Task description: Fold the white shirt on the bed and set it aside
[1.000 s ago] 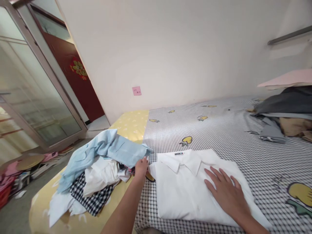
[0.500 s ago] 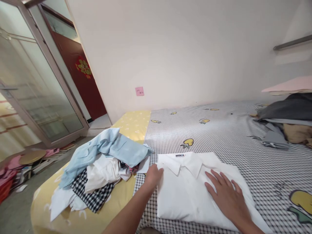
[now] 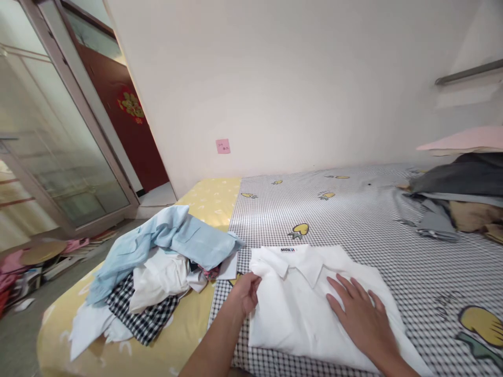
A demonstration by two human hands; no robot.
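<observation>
A white collared shirt (image 3: 293,314) lies on the checked bedding in front of me, its collar and neck label toward the wall and its left side folded in. At the shirt's left edge, just below the collar, my left hand (image 3: 247,293) is closed on the fabric, thumb and fingers pinching it. Creases run from there across the chest. My right hand (image 3: 361,317) rests flat on the right half of the shirt with its fingers spread.
Left of the shirt is a heap with a light blue shirt (image 3: 204,238), a white garment (image 3: 161,277) and a black-and-white checked cloth (image 3: 145,319). Dark and grey clothes (image 3: 456,178) are piled at the far right. A wall (image 3: 275,84) stands behind the bed.
My left hand has moved slightly down along the shirt's left edge and pinches the fabric, which now bunches there. My right hand stays flat on the shirt. The view has shifted slightly.
</observation>
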